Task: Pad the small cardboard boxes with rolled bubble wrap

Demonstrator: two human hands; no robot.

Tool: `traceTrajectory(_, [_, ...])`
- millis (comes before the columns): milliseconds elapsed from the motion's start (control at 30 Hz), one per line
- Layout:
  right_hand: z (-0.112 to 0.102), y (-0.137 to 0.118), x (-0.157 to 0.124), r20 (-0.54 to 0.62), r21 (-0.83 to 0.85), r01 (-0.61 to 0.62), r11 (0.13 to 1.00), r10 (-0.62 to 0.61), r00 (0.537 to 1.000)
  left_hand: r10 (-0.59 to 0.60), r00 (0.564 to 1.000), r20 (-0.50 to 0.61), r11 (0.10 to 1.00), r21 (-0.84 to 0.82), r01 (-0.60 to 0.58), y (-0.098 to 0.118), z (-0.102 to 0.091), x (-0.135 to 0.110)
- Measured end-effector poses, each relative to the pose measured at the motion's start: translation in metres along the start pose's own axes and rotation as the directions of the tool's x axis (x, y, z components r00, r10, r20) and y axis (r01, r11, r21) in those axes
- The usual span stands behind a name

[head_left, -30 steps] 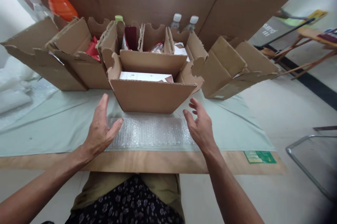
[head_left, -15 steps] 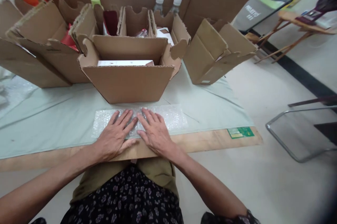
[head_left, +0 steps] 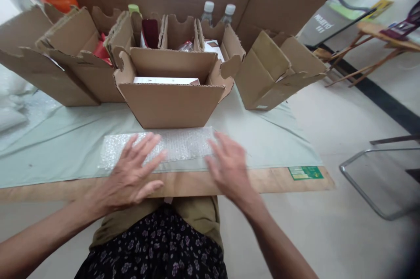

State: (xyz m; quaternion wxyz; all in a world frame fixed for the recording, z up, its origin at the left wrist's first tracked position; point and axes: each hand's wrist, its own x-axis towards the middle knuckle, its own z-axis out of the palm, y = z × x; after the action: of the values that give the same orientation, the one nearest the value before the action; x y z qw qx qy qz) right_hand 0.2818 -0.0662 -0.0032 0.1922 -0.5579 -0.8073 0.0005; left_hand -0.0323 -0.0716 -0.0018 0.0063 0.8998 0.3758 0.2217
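A long strip of clear bubble wrap lies flat on the pale green cloth, close to the table's wooden front edge. My left hand is over its left part with the fingers spread, holding nothing; whether the palm touches the wrap I cannot tell. At the strip's right end is my right hand, blurred by motion, its fingers apart and nothing visible in them. Just beyond the wrap stands an open cardboard box with a white carton inside.
Behind, several open cardboard bins hold red and white items. Two white-capped bottles stand at the back. Another cardboard box is to the right, and more bubble wrap lies at far left. A metal-framed chair stands right of the table.
My hands have moved apart, the right one going right to the strip's end and the left one slightly left. The bubble wrap has shifted a little left. The view has turned slightly.
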Motion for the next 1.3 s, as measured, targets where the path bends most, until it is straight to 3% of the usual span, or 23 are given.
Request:
traceTrajectory(33, [0.010, -0.026, 0.018, 0.060, 0.035, 0.104, 0.994, -0.106, 0.993, 0.077, 0.997, 0.030, 0.997, -0.010, -0.076, 0.007, 0.008, 0.010])
traceTrajectory(100, [0.030, -0.056, 0.045, 0.153, 0.072, 0.193, 0.978, -0.202, 0.967, 0.109, 0.986, 0.129, 0.994, -0.004, -0.109, 0.006, 0.021, 0.017])
traceTrajectory(167, [0.042, -0.051, 0.049, 0.210, 0.066, 0.197, 0.978, -0.207, 0.956, 0.020, 0.967, 0.256, 0.999, 0.024, -0.028, -0.014, 0.024, 0.002])
traceTrajectory(267, [0.038, 0.009, 0.009, 0.186, 0.014, 0.118, 0.993, -0.118, 0.975, -0.207, 0.920, 0.332, 0.977, 0.126, 0.174, -0.059, 0.003, -0.050])
traceTrajectory(367, [0.010, 0.080, -0.041, 0.031, -0.044, -0.090, 0.995, 0.092, 0.995, -0.481, 0.867, 0.132, 0.861, 0.256, 0.439, -0.088, -0.029, -0.101])
traceTrajectory(467, [-0.008, 0.109, -0.047, -0.067, -0.053, -0.190, 0.980, 0.186, 0.980, -0.634, 0.768, -0.093, 0.725, 0.273, 0.632, -0.094, -0.042, -0.109])
traceTrajectory(533, [0.000, 0.099, -0.021, -0.053, -0.016, -0.179, 0.984, 0.178, 0.983, -0.677, 0.727, -0.113, 0.689, 0.252, 0.680, -0.092, -0.035, -0.090])
traceTrajectory(667, [0.037, 0.057, 0.051, 0.051, 0.104, -0.224, 0.969, 0.220, 0.974, -0.721, 0.692, 0.017, 0.680, 0.203, 0.704, -0.086, -0.008, -0.042])
traceTrajectory(733, [0.045, 0.043, 0.068, 0.065, 0.184, -0.239, 0.953, 0.231, 0.971, -0.729, 0.682, 0.055, 0.681, 0.158, 0.715, -0.083, -0.004, -0.031])
traceTrajectory(833, [0.035, 0.031, 0.057, 0.082, 0.387, -0.230, 0.893, 0.215, 0.973, -0.754, 0.649, 0.105, 0.657, 0.085, 0.749, -0.078, -0.017, -0.031])
traceTrajectory(933, [0.014, 0.011, 0.022, 0.220, 0.597, -0.332, 0.730, 0.249, 0.943, -0.796, 0.581, 0.169, 0.593, 0.028, 0.805, -0.082, -0.043, -0.029])
traceTrajectory(1033, [0.007, -0.029, -0.010, 0.436, 0.728, -0.456, 0.511, 0.168, 0.884, -0.779, 0.610, 0.146, 0.626, 0.126, 0.769, -0.102, -0.060, -0.010])
traceTrajectory(1100, [0.014, -0.060, -0.021, 0.524, 0.746, -0.492, 0.450, 0.060, 0.850, -0.760, 0.637, 0.125, 0.649, 0.184, 0.738, -0.122, -0.061, 0.012])
traceTrajectory(1200, [0.026, -0.095, -0.022, 0.535, 0.727, -0.438, 0.529, -0.037, 0.844, -0.714, 0.695, 0.083, 0.692, 0.227, 0.685, -0.145, -0.048, 0.047])
traceTrajectory(1300, [0.026, -0.107, -0.014, 0.541, 0.675, -0.361, 0.643, -0.099, 0.835, -0.631, 0.775, 0.006, 0.749, 0.264, 0.608, -0.146, -0.032, 0.057])
